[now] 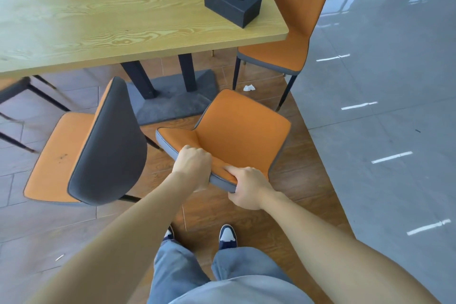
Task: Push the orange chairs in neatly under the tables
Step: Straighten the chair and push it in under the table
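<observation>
Item: orange chair [237,128], the one in hand. It stands on the wood-look floor [291,210] just in front of my feet, out from the near edge of the wood-grain table [103,12], its seat facing the table and turned a little askew to that edge. Seat not yet under the top.

Grip: my left hand [193,166] is clenched over the top rim of the backrest; my right hand [248,189] is wrapped round the same rim just beside it, thumb laid on the orange face. Both hold firm.

Step in hand, as I judge it: squaring and sliding this chair in. Next move calls for a turn to line the seat with the table edge, then a straight push forward, with care that the legs clear the dark table base [172,99].

Neighbours: a second orange chair [81,153] with a grey back, to my left, also out from the table and angled away. A third orange chair [286,39] at the table's right end, seat partly under.

On the table: black tissue box [232,3] near the right corner.

Floor: crumpled white scrap [248,87] beyond my chair; grey tiles [385,81] to the right.
</observation>
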